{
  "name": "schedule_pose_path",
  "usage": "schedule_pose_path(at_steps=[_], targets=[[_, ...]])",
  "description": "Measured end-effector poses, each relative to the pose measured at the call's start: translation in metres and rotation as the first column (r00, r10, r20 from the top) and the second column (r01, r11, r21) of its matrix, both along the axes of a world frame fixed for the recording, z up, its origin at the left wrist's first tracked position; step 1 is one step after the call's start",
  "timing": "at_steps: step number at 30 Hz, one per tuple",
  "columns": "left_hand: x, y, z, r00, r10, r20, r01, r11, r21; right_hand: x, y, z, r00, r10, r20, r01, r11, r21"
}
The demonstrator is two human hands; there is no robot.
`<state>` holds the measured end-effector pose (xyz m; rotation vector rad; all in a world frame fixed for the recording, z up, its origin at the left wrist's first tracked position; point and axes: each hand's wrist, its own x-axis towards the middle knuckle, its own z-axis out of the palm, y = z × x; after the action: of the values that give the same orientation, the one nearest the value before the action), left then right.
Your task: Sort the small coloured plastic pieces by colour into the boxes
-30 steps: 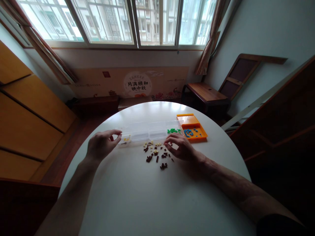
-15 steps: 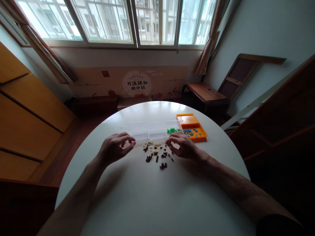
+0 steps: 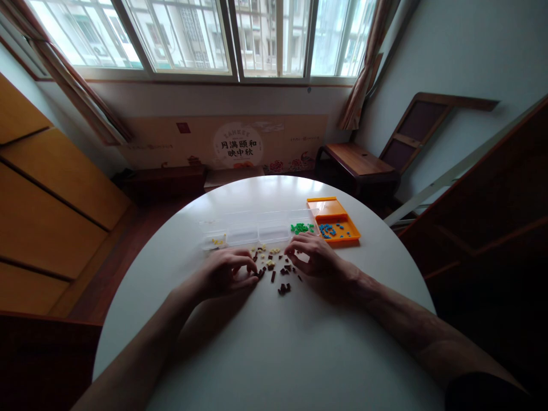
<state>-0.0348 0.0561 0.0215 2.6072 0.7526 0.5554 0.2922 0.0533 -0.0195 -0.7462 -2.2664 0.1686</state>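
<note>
Two hands: both were down on the round white tabletop (image 3: 265, 354), one either side of a scatter of tiny bricks.
Left hand (image 3: 226, 275): fingers curled, tips pressed together at the left edge of the loose pile (image 3: 274, 268); couldn't tell if a piece was actually pinched.
Right hand (image 3: 314, 256): fingers bent and lightly spread, tips touching the pile's right side.
Loose pile: dark brown and cream bits, between the hands.
Clear divided box (image 3: 257, 231): just beyond the pile, yellow bits at its left end, green bricks (image 3: 301, 228) at the right.
Orange tray (image 3: 331, 214): far right, holding blue pieces (image 3: 329, 230).
</note>
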Motion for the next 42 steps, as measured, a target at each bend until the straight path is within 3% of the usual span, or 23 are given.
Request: schedule_pose_path(at_steps=[12, 28, 39, 42], targets=[[0.0065, 0.003, -0.009, 0.999, 0.014, 0.035, -0.018, 0.992, 0.125, -0.0006, 0.0021, -0.0023, 0.999, 0.022, -0.024, -0.022, 1.0, -0.016], [0.0049, 0.0026, -0.0051, 0.997, 0.019, 0.075, -0.014, 0.997, -0.073, 0.0003, 0.0015, -0.0029, 1.0, 0.018, -0.016, -0.019, 1.0, -0.024], [0.002, 0.0061, -0.0053, 0.977, 0.14, 0.163, -0.144, 0.989, 0.015, -0.0014, -0.0001, -0.0023, 0.999, 0.024, -0.026, -0.025, 0.999, -0.04], [0.0005, 0.0059, -0.0039, 0.986, 0.11, 0.126, -0.113, 0.993, 0.016, -0.0009, 0.0002, -0.0028, 0.999, 0.024, -0.026, -0.025, 0.999, -0.041]])
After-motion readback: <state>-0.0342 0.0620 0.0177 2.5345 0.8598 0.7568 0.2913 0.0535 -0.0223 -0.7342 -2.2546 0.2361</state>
